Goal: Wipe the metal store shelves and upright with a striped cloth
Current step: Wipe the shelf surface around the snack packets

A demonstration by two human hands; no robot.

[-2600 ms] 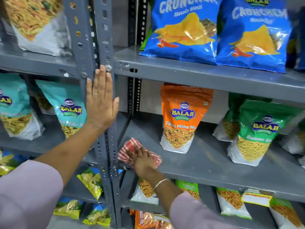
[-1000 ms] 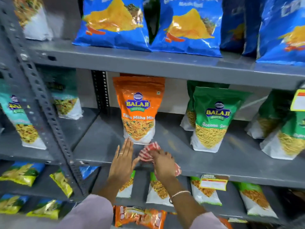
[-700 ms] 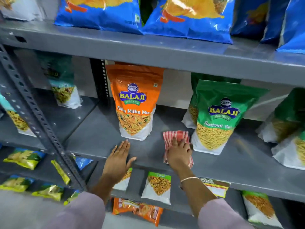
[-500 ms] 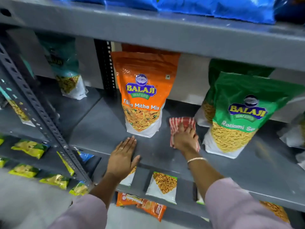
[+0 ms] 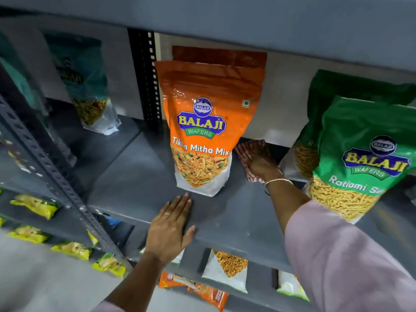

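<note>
Right hand (image 5: 258, 164) pressed flat on striped cloth (image 5: 248, 150), deep on grey shelf (image 5: 139, 176) between orange pouch (image 5: 202, 131) and green pouch (image 5: 360, 158). Left hand (image 5: 171, 226) spread, bracing the front edge. Risk: forearm nudging either upright pouch, likely toppling it.

The striped cloth (image 5: 248, 152) shows red and white stripes. The shelf (image 5: 139, 176) and the perforated upright (image 5: 56, 174) are grey. One standing pouch (image 5: 202, 131) is orange with a blue and yellow logo and a white base; the pouch (image 5: 360, 158) to its right is green. The sleeve (image 5: 349, 262) is pale lilac. Lower packets (image 5: 36, 207) are yellow-green.
</note>
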